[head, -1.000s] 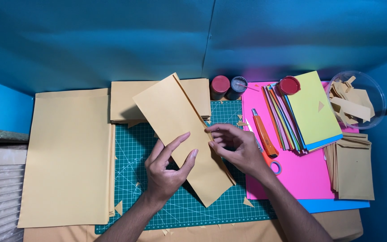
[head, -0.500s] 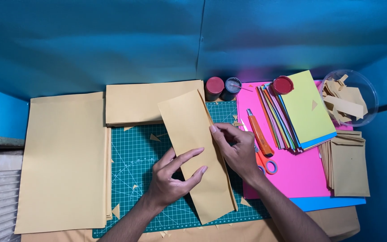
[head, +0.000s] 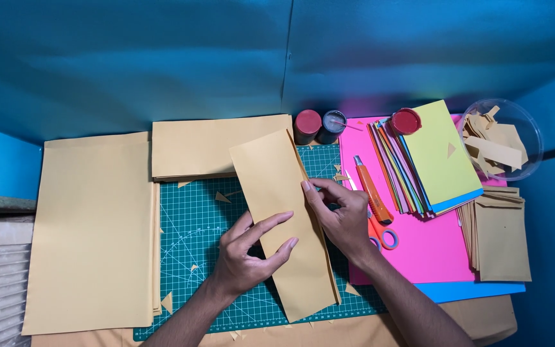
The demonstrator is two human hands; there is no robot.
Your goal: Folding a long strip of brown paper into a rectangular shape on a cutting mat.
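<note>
Tan paper, folded into a long strip (head: 284, 225), lies slanted across the green cutting mat (head: 194, 257) at the centre of the frame, its top end near the mat's upper edge and its bottom end near the mat's lower edge. The left hand (head: 248, 257) rests on the strip's left side from lower centre, fingers spread, with the forefinger and middle finger laid flat across the paper; it presses down rather than clenching. The right hand (head: 342, 215) comes in from the lower right and pinches the strip's right edge between thumb and fingertips, about halfway along its length.

At the left of the frame a large stack of tan sheets (head: 94, 231) lies just beside the mat. A smaller stack of tan sheets (head: 213, 148) sits across the mat's upper edge, its right end tucked under the strip's top. Small triangular paper offcuts dot the mat.

Right of the hands, an orange utility knife (head: 372, 193) and orange-handled scissors (head: 383, 234) lie on a pink sheet (head: 431, 250). Above them stand two small dark pots (head: 319, 126), one with a red lid. A fan of coloured sheets topped by a yellow-green one (head: 441, 154) carries a red lid (head: 406, 121). At the far right, a clear bowl (head: 528, 128) holds tan scraps, and a pile of finished tan envelopes (head: 499, 238) lies below it.
</note>
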